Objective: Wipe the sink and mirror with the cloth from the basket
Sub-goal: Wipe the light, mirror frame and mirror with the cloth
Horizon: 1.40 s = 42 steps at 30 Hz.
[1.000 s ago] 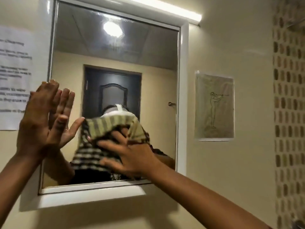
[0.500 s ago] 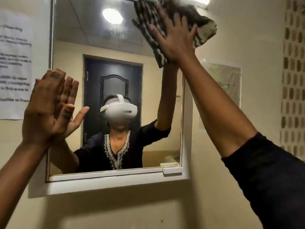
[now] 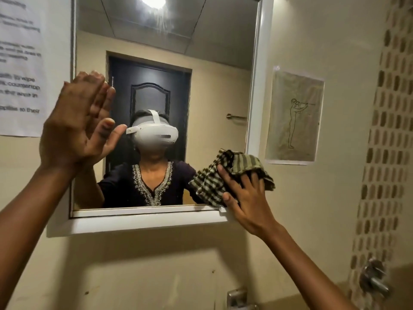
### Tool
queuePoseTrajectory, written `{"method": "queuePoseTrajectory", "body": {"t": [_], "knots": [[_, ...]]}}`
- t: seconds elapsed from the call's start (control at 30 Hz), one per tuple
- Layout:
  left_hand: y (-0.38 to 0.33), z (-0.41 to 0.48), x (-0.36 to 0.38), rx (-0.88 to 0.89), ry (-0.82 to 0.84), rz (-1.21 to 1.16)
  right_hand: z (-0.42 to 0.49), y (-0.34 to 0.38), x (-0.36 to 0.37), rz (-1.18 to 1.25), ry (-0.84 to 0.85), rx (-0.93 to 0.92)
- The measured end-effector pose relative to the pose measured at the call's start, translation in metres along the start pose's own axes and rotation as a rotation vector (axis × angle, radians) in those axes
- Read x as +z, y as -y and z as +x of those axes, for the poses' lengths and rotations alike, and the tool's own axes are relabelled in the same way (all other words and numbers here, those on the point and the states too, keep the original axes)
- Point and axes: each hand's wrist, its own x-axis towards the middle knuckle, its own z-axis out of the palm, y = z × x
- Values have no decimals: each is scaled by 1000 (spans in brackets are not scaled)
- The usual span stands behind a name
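Observation:
A white-framed mirror (image 3: 254,90) hangs on the cream wall ahead. My right hand (image 3: 247,198) presses a green and black checked cloth (image 3: 212,182) flat against the mirror's lower right corner, fingers spread over it. My left hand (image 3: 76,126) rests open and flat against the mirror's left edge, fingers up and holding nothing. The glass reflects a person in a dark embroidered top wearing a white headset. The sink is out of view.
A printed paper notice (image 3: 20,70) is taped to the wall left of the mirror. A line drawing on paper (image 3: 293,117) hangs to its right. Brown mosaic tiles (image 3: 388,130) run down the right wall. A metal tap fitting (image 3: 373,278) sits low right.
My right hand has swept the cloth from the mirror's middle up to its top right corner, then down to its lower right corner. My left hand has stayed flat on the left edge.

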Motion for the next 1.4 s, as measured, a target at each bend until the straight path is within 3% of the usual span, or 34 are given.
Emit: {"method": "queuePoseTrajectory", "body": {"t": [0.03,0.13,0.17,0.2,0.23,0.27,0.3,0.33,0.37,0.4,0.43,0.47,0.5,0.57,0.63,0.67,0.73,0.8,1.03,1.27,1.33,1.4], "knots": [[-4,-1,-7,-19,56,5,2,3,2,-1,-15,-2],[-9,-1,-8,7,-4,-38,8,18,2,-85,-49,-84],[-14,1,-20,-60,58,-46,10,26,1,-131,-41,-126],[-9,1,-10,34,64,-41,13,34,-1,-169,-28,-171],[-17,4,-27,-37,157,8,17,44,-1,-196,-14,-212],[-13,3,-16,-7,124,-12,21,58,0,-208,-4,-251],[-10,5,-25,-24,227,-35,25,73,4,-201,9,-298],[-4,7,-7,48,216,-61,30,91,10,-180,18,-364],[5,6,-10,-24,369,-56,34,111,18,-159,35,-444],[11,8,-4,37,323,-99,37,133,27,-157,68,-523],[16,10,-6,7,455,-115,40,156,34,-190,122,-594],[15,13,0,-2,409,-139,42,175,42,-245,172,-658],[22,7,-3,-54,497,-162,43,192,45,-276,214,-695],[19,3,-2,-48,430,-192,44,210,48,-276,222,-702],[5,-5,-31,-10,264,-171,44,209,53,-282,167,-715],[-9,-5,-41,-50,76,-161,44,203,57,-240,120,-755],[-29,-10,-69,25,-122,-279,40,180,69,-175,45,-866],[-48,-18,-106,72,-144,-402,31,149,70,-167,-11,-898],[-61,-21,-129,0,-115,-420,-6,38,35,-286,-75,-864],[-60,-20,-127,26,-136,-420,-31,-1,9,-372,-112,-855],[-62,-21,-128,29,-136,-415,-36,-21,6,-296,-144,-721],[-64,-21,-127,25,-140,-408,-34,-37,5,-146,-114,-406]]}}
